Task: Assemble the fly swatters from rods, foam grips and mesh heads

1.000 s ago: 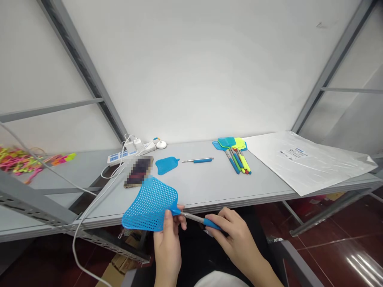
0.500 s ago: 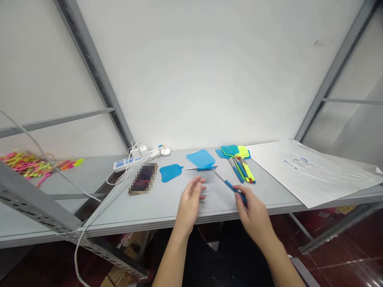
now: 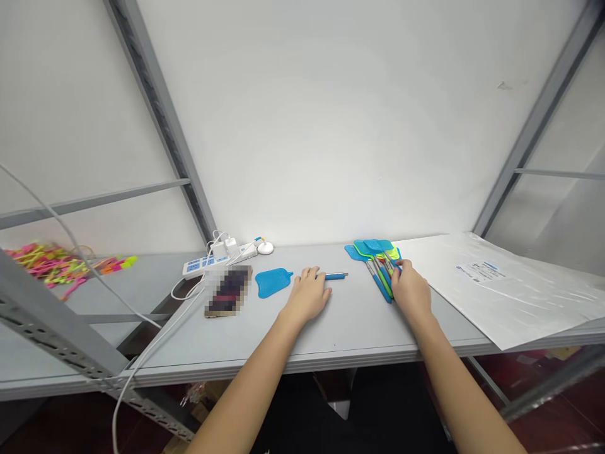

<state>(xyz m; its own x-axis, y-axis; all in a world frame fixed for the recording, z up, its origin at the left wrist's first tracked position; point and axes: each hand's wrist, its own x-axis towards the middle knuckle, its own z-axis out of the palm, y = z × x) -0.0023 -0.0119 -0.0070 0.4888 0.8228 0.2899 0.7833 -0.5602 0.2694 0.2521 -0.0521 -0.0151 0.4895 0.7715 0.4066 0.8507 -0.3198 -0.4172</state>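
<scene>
My right hand [image 3: 410, 291] is closed on the handle of a blue fly swatter [image 3: 373, 244], whose head lies on top of a pile of swatters. Blue and green handles [image 3: 380, 282] of the pile show just left of that hand. My left hand [image 3: 309, 295] lies over the left end of a telescopic metal rod with a blue grip [image 3: 334, 276]. Its thumb stands apart from the fingers, and the fingertips partly hide the rod. A loose blue swatter head [image 3: 274, 282] rests just left of this hand.
A blurred-out phone [image 3: 229, 291] and a white power strip [image 3: 205, 263] with plugs and cables lie left. A large white plastic package [image 3: 515, 296] covers the right side. Colourful strips [image 3: 57, 268] are heaped on the neighbouring shelf. Metal posts [image 3: 161, 113] frame the table [image 3: 350, 328].
My right hand has carried the blue swatter rightward from mid-table onto the pile. My left hand has moved forward onto the rod with the blue grip.
</scene>
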